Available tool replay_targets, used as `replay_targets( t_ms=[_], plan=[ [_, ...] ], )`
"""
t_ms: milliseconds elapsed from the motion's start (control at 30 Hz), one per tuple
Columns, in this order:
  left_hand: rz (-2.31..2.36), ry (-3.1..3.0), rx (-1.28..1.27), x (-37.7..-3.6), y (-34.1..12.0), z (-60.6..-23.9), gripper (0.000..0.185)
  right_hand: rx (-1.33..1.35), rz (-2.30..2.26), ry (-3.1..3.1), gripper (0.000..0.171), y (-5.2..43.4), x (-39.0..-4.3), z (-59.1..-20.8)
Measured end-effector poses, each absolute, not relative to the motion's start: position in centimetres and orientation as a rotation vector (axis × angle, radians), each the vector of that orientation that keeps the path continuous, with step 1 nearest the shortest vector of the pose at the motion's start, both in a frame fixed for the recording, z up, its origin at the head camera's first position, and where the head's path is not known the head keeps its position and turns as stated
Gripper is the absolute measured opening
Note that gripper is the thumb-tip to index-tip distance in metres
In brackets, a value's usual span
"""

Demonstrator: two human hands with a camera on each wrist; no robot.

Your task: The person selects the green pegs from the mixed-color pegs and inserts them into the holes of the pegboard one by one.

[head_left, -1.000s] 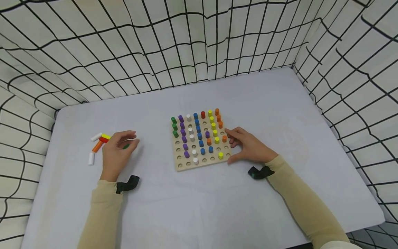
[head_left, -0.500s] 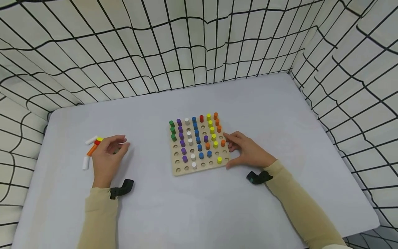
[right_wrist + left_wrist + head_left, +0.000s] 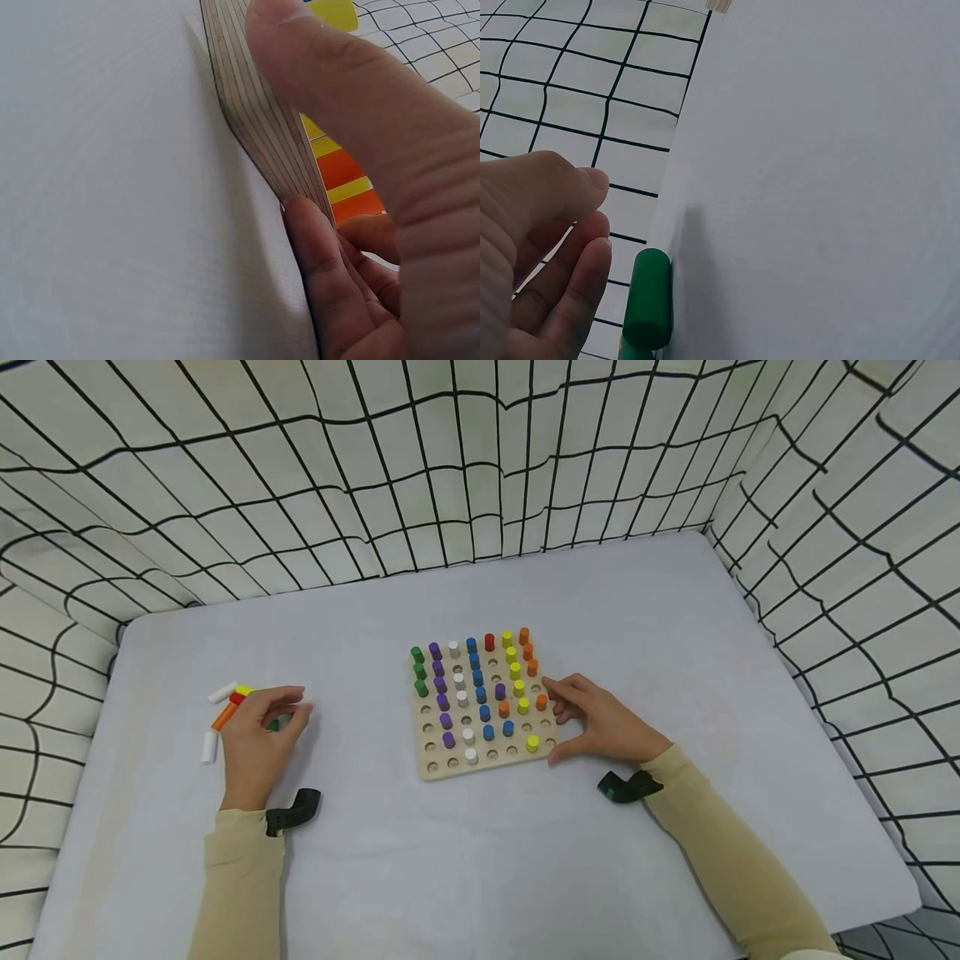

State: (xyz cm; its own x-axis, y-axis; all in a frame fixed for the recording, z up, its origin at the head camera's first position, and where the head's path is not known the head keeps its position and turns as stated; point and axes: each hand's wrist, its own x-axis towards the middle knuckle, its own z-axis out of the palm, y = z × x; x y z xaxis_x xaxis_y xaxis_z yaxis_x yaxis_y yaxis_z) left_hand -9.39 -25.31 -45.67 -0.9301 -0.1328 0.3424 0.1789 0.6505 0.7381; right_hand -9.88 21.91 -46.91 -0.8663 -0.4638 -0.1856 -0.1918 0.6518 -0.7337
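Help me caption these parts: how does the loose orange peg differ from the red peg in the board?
The loose orange peg lies on its side, while the red peg stands upright. The orange one rests on the table beside the left hand; the red one sits in the pegboard's far row. Both are plain cylinders.

Holds the board (image 3: 442,768) by its right edge with the right hand (image 3: 603,725). Has the left hand (image 3: 258,743) well to the left of the board, with bent fingers close to a green peg (image 3: 274,725). Farther left of the board, see two white pegs (image 3: 209,747), a yellow peg (image 3: 245,691), a red peg (image 3: 237,699) and an orange peg (image 3: 222,717). Spot a white table (image 3: 450,868) under the board and black wire mesh (image 3: 499,471) behind it.
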Motion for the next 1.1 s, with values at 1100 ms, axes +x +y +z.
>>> replay_targets(
  t_ms=[1100],
  plan=[
    [-1.024,-2.658,0.065,-9.19,-25.83,-46.41,0.025,-0.54,-1.069,2.516,0.117,21.86,-9.78,-46.83]
  ],
)
